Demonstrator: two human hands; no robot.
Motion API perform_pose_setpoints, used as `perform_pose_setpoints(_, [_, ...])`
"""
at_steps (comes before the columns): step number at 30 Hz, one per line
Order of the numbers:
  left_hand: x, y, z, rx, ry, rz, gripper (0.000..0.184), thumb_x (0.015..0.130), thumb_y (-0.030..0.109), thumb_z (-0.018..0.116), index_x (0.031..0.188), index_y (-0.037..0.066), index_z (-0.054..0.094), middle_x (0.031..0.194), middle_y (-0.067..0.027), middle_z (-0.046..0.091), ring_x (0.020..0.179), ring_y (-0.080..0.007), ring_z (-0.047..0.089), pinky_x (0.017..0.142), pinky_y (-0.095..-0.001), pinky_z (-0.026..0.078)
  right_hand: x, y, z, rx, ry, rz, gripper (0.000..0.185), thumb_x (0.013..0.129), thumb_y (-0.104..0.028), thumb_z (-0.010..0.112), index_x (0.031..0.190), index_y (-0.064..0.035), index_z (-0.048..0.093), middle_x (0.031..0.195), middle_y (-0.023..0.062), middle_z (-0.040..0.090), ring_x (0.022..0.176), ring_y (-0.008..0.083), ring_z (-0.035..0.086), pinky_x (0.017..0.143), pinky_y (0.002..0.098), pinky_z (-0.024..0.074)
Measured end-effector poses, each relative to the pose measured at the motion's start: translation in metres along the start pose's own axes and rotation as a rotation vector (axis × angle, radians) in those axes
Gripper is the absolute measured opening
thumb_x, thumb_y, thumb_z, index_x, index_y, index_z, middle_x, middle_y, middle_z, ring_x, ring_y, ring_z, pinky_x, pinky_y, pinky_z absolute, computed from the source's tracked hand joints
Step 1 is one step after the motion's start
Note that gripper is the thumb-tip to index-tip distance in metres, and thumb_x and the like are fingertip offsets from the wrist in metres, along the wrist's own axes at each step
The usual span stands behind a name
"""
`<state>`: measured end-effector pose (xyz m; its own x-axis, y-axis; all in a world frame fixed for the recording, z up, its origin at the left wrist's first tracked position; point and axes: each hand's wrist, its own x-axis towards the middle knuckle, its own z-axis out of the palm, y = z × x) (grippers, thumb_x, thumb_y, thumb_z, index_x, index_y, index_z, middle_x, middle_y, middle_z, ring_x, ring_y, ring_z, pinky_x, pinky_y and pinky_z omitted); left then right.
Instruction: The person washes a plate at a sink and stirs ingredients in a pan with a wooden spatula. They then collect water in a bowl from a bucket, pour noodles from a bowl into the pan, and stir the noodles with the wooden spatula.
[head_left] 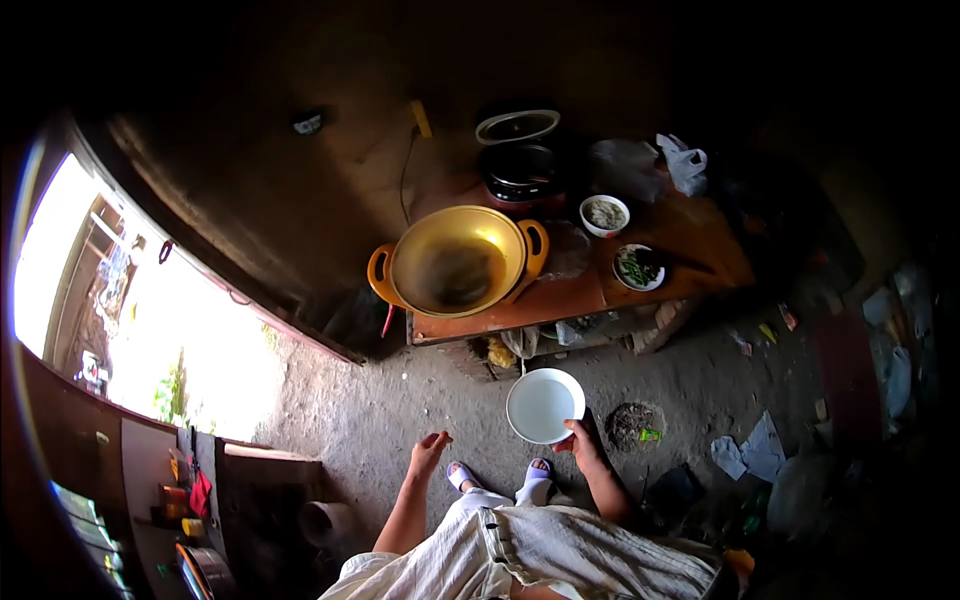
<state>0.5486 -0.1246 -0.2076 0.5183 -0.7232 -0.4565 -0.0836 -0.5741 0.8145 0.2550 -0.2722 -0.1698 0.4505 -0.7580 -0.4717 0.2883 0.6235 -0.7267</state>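
My right hand (580,445) grips the rim of a white bowl (545,405) at its lower right edge, holding it over the floor in front of me. The bowl's inside looks pale and smooth; whether it holds clear liquid I cannot tell. To the left, my left hand (428,453) hangs in the air with its fingers curled together and nothing visible in them. Beyond both hands, a large yellow wok (500,255) with two orange handles stands at the near left of the wooden table (560,303). Its bottom looks dark and hazy.
On the table are a bowl of pale food (605,214), a bowl with chopped greens (638,268), a black cooker (520,170) and plastic bags (683,165). A floor hole (635,425) lies right of my feet, near scattered paper (762,447). A bright doorway opens left.
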Motion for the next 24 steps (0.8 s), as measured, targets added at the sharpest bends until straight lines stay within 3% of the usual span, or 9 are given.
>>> perform_pose_setpoints(5, [-0.021,-0.006,0.002,0.010,-0.030,-0.048,0.033,0.079,0.034,0.057,0.091,0.004,0.062,0.087,-0.0049,0.064,0.083,-0.0127,0.057,0.075,-0.0246,0.042,0.003,0.001,0.012,-0.060,-0.019,0.050,0.045,0.072,-0.022,0.056,0.110,-0.0037,0.042,0.087,0.0089,0.055,0.056,0.0157,0.057,0.041,0.0242,0.0488])
perform_pose_setpoints(12, [-0.034,-0.018,-0.003,-0.062,-0.014,-0.016,0.034,0.080,0.034,0.056,0.093,0.003,0.061,0.087,-0.0052,0.063,0.082,-0.0119,0.056,0.073,-0.0243,0.042,0.002,0.013,0.038,-0.115,-0.068,0.093,0.045,0.071,-0.024,0.057,0.107,-0.0035,0.040,0.084,0.0094,0.055,0.050,0.0160,0.056,0.040,0.0253,0.0476])
perform_pose_setpoints(18, [-0.050,-0.043,-0.030,-0.126,0.067,-0.003,0.030,0.080,0.030,0.057,0.094,0.003,0.061,0.085,-0.0039,0.062,0.080,-0.0114,0.054,0.071,-0.0242,0.042,0.007,0.047,0.055,-0.114,-0.211,0.141,0.043,0.075,-0.025,0.055,0.111,-0.0044,0.042,0.085,0.0071,0.058,0.059,0.0161,0.059,0.046,0.0263,0.0506])
perform_pose_setpoints(20, [-0.074,-0.020,-0.046,-0.245,0.087,0.002,0.027,0.081,0.027,0.057,0.093,0.003,0.061,0.086,-0.0039,0.062,0.081,-0.0118,0.054,0.072,-0.0246,0.041,0.001,0.046,0.075,-0.118,-0.258,0.183,0.039,0.076,-0.026,0.054,0.108,-0.0040,0.045,0.082,0.0065,0.059,0.059,0.0149,0.059,0.046,0.0265,0.0498])
perform_pose_setpoints(24, [-0.099,-0.053,-0.078,-0.286,0.156,-0.019,0.026,0.081,0.026,0.057,0.092,0.002,0.061,0.086,-0.0043,0.062,0.082,-0.0117,0.055,0.073,-0.0244,0.041,-0.022,0.045,0.124,-0.143,-0.285,0.142,0.045,0.075,-0.027,0.053,0.111,-0.0027,0.042,0.083,0.0091,0.060,0.060,0.0177,0.061,0.047,0.0268,0.0506])
